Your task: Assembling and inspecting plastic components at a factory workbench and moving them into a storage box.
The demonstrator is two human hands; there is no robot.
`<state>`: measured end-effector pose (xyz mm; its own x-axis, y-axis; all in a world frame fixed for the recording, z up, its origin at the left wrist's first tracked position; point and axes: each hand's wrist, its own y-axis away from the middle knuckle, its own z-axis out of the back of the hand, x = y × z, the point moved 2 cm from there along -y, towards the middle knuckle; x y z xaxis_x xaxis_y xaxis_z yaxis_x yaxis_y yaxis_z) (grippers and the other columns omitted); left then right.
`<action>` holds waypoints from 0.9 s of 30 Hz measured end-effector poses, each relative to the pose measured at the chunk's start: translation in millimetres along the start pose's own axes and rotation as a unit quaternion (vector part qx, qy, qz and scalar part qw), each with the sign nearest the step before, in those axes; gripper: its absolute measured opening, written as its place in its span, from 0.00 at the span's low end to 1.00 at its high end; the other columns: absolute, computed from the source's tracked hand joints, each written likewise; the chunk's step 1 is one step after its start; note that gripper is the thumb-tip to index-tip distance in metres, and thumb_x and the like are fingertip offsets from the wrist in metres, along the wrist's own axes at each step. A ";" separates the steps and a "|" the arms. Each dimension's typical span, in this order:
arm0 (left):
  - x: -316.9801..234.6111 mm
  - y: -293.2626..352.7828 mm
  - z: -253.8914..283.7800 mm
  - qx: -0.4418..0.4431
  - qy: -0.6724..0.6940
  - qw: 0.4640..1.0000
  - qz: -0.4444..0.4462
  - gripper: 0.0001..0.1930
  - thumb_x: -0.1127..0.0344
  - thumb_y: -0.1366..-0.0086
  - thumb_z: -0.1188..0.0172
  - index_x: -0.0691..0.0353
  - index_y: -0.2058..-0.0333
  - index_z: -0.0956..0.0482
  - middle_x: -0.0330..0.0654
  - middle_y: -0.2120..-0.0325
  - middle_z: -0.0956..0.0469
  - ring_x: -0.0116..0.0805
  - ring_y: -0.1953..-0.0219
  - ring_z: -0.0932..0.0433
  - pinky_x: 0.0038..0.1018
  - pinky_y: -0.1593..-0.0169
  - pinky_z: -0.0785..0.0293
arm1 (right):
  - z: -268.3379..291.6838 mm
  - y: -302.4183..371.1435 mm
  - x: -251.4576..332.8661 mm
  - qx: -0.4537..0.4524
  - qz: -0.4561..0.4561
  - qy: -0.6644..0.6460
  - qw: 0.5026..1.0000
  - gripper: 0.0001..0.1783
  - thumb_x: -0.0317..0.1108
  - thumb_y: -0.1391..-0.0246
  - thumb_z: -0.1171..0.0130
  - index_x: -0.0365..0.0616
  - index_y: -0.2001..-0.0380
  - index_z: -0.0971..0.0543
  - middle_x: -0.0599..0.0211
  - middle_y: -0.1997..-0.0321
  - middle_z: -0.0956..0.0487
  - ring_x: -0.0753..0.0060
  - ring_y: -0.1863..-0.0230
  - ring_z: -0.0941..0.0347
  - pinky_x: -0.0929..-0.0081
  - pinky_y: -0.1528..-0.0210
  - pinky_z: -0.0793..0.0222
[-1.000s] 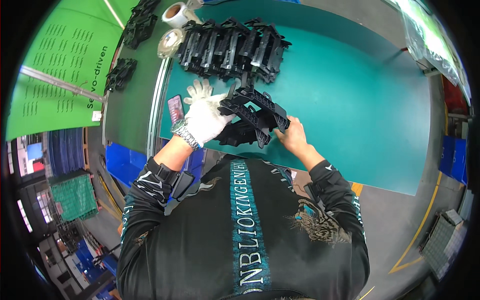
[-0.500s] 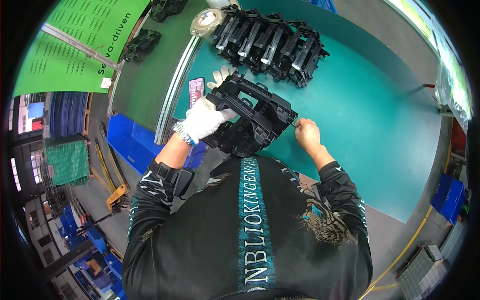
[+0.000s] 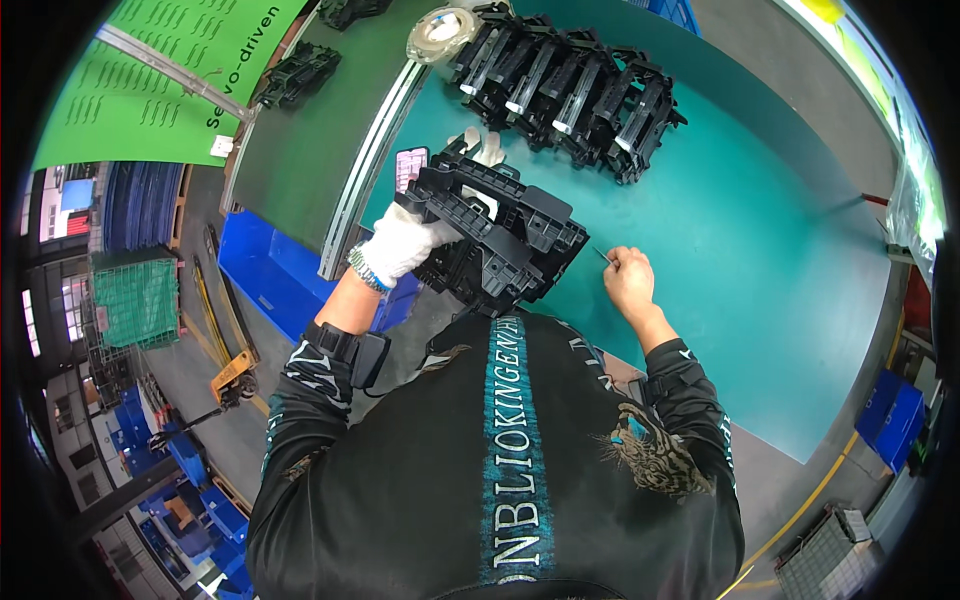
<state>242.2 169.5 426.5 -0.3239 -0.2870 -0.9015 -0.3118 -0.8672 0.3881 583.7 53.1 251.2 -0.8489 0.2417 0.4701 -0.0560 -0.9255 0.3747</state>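
My left hand [image 3: 400, 242], in a white knitted glove, grips a black plastic frame [image 3: 515, 252] by its left side. The frame is tilted, held close to my body over the near edge of the green table. My bare right hand [image 3: 630, 282] is just right of the frame, apart from it. Its fingers are pinched on a thin, pointed tool [image 3: 601, 255], too small to name, whose tip points toward the frame. White glove fingers [image 3: 490, 150] show beyond the frame; the rest is hidden, so I cannot tell whether a loose glove lies there.
A row of several similar black frames [image 3: 570, 95] stands at the back of the green table [image 3: 760, 260]. Left of it are a tape roll [image 3: 440, 35] and a phone [image 3: 411, 165]. A dark green conveyor [image 3: 330, 130] carries more black parts; a blue bin [image 3: 265, 275] sits below.
My right hand has drawn back to the right, and the thin tool has come away from the frame's edge. The left hand still holds the frame, slightly turned. The whole view has shifted a little.
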 end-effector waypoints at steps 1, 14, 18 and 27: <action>-2.3 0.7 1.2 -0.002 -0.002 1.000 0.002 0.15 0.73 0.42 0.32 0.61 0.54 0.19 0.40 0.60 0.17 0.29 0.58 0.20 0.29 0.51 0.24 | -0.7 -0.3 -0.6 0.002 0.002 -0.002 1.000 0.11 0.27 0.52 0.43 0.45 0.63 0.17 0.54 0.62 0.20 0.49 0.57 0.24 0.56 0.50 0.28; 54.8 -18.3 -2.0 0.047 -0.321 0.935 0.145 0.28 0.46 0.43 0.37 0.64 0.54 0.21 0.58 0.63 0.18 0.52 0.57 0.19 0.36 0.51 0.24 | 8.3 25.3 24.1 -0.158 -0.041 -0.179 0.970 0.06 0.26 0.47 0.41 0.41 0.64 0.20 0.64 0.69 0.23 0.68 0.69 0.26 0.71 0.65 0.27; 82.0 -21.0 -4.6 0.014 -0.337 0.938 0.083 0.25 0.48 0.41 0.38 0.64 0.54 0.20 0.59 0.62 0.18 0.54 0.56 0.19 0.37 0.51 0.24 | 11.8 32.6 31.1 -0.167 -0.063 -0.273 0.945 0.05 0.27 0.41 0.42 0.40 0.61 0.21 0.70 0.69 0.25 0.79 0.71 0.28 0.78 0.67 0.29; 53.7 1.2 -12.6 0.023 -0.258 0.960 0.102 0.19 0.55 0.38 0.36 0.51 0.50 0.18 0.48 0.60 0.16 0.45 0.59 0.17 0.34 0.54 0.22 | 43.4 10.8 121.1 -0.052 0.078 -0.406 0.909 0.11 0.30 0.36 0.41 0.40 0.52 0.20 0.73 0.63 0.23 0.83 0.68 0.29 0.82 0.65 0.30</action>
<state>235.6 147.9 376.1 -0.7786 -0.1982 -0.5954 -0.2308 -0.7919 0.5654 503.1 85.0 346.8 -0.1844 0.2020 0.9619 -0.0543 -0.9792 0.1953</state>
